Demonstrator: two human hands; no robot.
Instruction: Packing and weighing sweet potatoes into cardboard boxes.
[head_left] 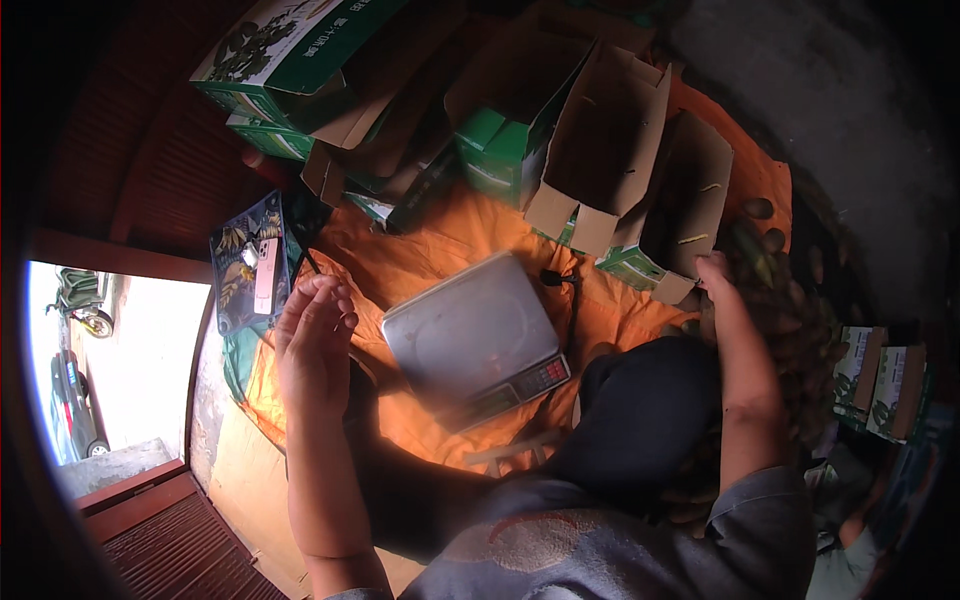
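At the upper right of my lap, my right hand (712, 273) is closed on the near corner of an open cardboard box (690, 190), brown inside and green outside. My left hand (318, 312) is raised left of the scale, fingers curled together. A thin dark strip shows by its fingertips, but I cannot make out whether they hold it. Between my hands, a digital scale (475, 330) with a bare silver pan sits on an orange sheet (420, 240), its display panel (543, 376) toward me. A second open box (610, 130) stands beside the gripped one.
More green-and-brown boxes (490, 150) stand along the far side, some stacked. Brown roundish produce (790, 310) is heaped at right, near two smaller boxes (880, 385). A phone (266, 275) lies on a patterned bag (240, 300). Another person's arm (858, 525) shows at lower right.
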